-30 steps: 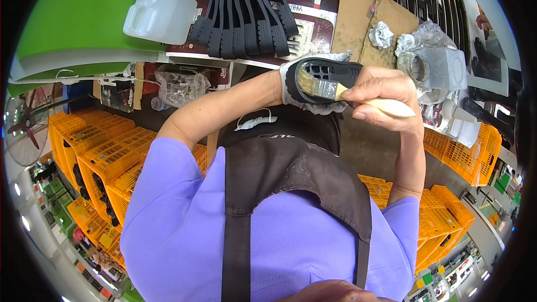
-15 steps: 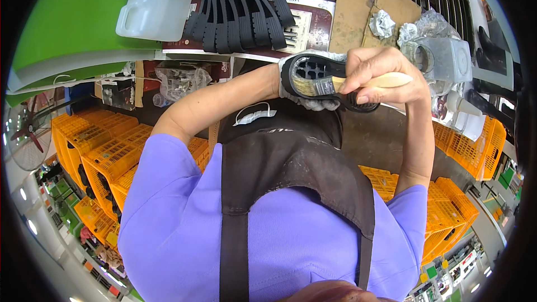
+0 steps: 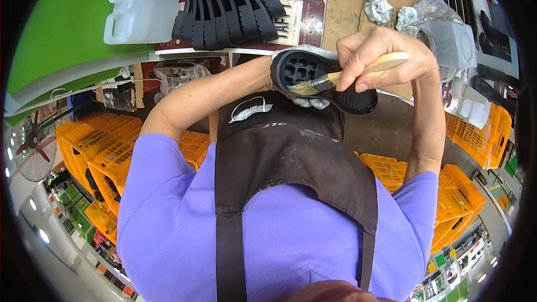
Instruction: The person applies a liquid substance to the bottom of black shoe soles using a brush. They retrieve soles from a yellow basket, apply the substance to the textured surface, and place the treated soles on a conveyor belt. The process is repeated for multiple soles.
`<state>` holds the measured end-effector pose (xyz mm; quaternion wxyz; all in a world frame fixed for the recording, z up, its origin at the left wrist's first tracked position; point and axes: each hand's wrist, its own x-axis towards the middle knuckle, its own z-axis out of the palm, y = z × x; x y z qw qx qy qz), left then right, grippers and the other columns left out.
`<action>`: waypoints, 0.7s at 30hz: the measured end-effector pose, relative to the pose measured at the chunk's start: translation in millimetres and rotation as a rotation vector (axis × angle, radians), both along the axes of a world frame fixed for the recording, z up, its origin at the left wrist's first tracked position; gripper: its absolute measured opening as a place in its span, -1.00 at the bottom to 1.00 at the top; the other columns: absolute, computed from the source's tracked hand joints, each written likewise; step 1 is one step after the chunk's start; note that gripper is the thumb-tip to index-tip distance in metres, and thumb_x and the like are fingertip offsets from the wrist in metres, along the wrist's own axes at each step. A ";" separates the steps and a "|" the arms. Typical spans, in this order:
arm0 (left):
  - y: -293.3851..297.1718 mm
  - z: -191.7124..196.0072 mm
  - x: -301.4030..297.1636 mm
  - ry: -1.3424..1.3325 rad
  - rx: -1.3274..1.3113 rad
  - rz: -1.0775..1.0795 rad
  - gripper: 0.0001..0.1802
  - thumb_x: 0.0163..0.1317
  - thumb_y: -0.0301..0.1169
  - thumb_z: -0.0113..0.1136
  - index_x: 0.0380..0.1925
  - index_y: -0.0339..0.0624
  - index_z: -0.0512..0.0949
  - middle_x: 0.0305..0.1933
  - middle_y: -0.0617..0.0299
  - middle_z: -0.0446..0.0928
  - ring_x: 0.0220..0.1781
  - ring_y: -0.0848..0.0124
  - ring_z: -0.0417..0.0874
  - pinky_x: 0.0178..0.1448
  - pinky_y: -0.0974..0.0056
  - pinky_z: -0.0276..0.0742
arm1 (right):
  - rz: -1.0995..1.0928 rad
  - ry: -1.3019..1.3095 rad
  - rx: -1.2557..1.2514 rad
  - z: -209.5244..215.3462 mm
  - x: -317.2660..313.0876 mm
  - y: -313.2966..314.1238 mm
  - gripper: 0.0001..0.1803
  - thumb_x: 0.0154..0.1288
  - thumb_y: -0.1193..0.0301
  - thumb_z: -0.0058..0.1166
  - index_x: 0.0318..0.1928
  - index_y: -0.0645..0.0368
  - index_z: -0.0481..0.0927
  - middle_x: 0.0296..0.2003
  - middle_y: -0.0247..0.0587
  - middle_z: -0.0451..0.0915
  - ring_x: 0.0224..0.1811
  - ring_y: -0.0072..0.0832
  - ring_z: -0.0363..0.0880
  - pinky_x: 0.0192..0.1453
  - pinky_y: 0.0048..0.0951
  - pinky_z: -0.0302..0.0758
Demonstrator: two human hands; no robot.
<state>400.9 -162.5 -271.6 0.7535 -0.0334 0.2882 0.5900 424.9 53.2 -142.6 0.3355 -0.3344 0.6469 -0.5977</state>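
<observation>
Held up over the bench's near edge is a black shoe sole (image 3: 358, 100), its cavity of square cells facing up. My left hand (image 3: 313, 102), in a whitish glove, is wrapped round the sole from beneath; most of its fingers are hidden. In my bare right hand (image 3: 386, 50) a flat paintbrush (image 3: 325, 83) is gripped by its pale wooden handle. Its bristles touch the sole beside the cells. On the bench ahead, several long black rubber strips (image 3: 224, 17) with ribbed ends lie fanned out.
A translucent white jug (image 3: 150, 19) stands left of the strips. Crumpled wrapping (image 3: 378, 9) lies on cardboard (image 3: 344, 8), with a clear plastic container (image 3: 456, 47) at the right. Orange crates (image 3: 114, 140) stack behind me on both sides. A fan (image 3: 34, 148) stands far left.
The sole has tilted, and its narrower end shows more. The brush tip has slid from the sole's cell area toward its near rim. The view has shifted slightly.
</observation>
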 end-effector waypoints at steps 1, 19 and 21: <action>-0.3 -2.9 0.4 0.023 0.016 0.005 -0.55 0.39 -0.15 -0.08 0.05 -0.28 0.46 -0.20 0.07 0.63 -0.33 0.26 0.70 -0.37 0.21 0.72 | -0.001 -0.012 0.015 1.4 1.1 2.0 -0.75 0.05 0.53 0.25 -0.19 0.29 0.70 -0.44 -0.18 0.53 -0.39 -0.45 0.47 -0.32 -0.46 0.36; 2.9 38.0 -20.2 -0.437 0.164 0.073 -0.35 0.36 0.12 -0.16 0.07 -0.29 0.43 -0.26 -0.23 0.57 -0.40 0.01 0.66 -0.51 0.09 0.67 | -0.305 0.228 0.362 21.0 53.6 57.3 -0.74 0.13 0.53 0.11 -0.13 0.29 0.66 -0.40 -0.14 0.56 -0.35 -0.35 0.51 -0.26 -0.40 0.39; 4.8 47.1 -20.3 -0.306 0.166 0.163 -0.19 0.33 0.23 -0.28 0.17 -0.34 0.33 -0.19 -0.41 0.48 -0.47 0.00 0.64 -0.55 0.11 0.61 | -0.528 0.316 0.343 30.4 68.9 56.6 -0.73 0.09 0.54 0.12 -0.15 0.27 0.65 -0.39 -0.15 0.55 -0.36 -0.35 0.49 -0.27 -0.40 0.39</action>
